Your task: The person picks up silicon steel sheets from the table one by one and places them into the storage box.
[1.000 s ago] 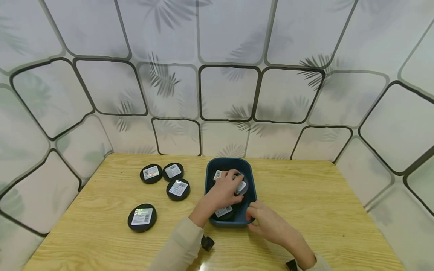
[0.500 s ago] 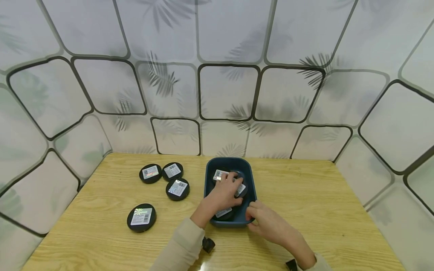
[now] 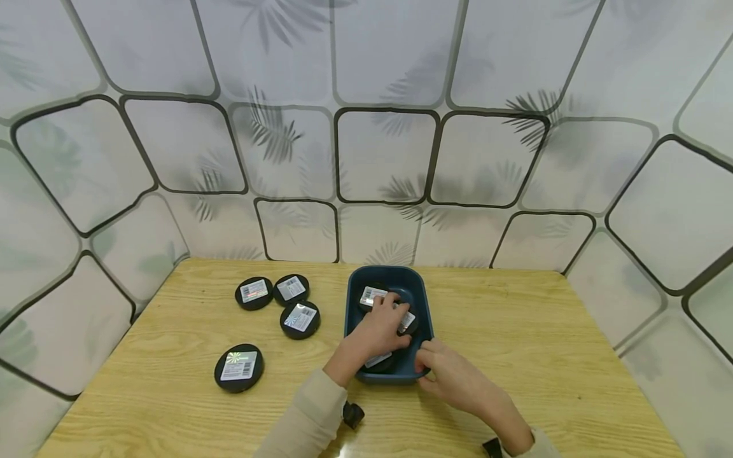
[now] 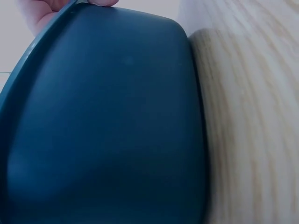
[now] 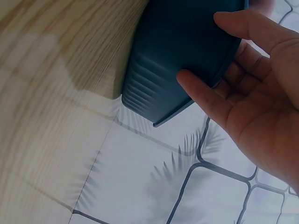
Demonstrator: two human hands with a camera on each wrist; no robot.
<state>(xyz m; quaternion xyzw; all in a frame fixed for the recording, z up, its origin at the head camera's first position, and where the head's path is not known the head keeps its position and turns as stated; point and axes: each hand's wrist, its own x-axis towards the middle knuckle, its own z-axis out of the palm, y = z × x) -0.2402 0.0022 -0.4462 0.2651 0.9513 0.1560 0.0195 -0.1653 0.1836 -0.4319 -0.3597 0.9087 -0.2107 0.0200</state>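
A dark blue plastic bin (image 3: pixel 424 305) stands on the table, with several black round discs bearing white barcode labels inside. My left hand (image 3: pixel 378 327) reaches into it from the left, fingers and thumb curled round a labelled black disc (image 3: pixel 408 323), partly hidden by the hand. Beyond the fingers lies another black disc (image 3: pixel 371 296); a third disc (image 3: pixel 380 364) is under the left wrist at the near end. My right hand (image 3: pixel 452 375) grips the bin's near right corner; in the right wrist view its thumb and fingers straddle the bin wall (image 5: pixel 173 56).
Three black discs (image 3: pixel 300 320) sit grouped on the table left of the bin, and one more disc (image 3: pixel 239 368) lies nearer the front. A patterned curtain (image 3: pixel 383 159) encloses the back and sides of the wooden table (image 3: pixel 515 331).
The disc in my left hand has settled lower and flatter in the bin, the hand shifting very slightly with it. My right hand keeps its hold on the bin corner.
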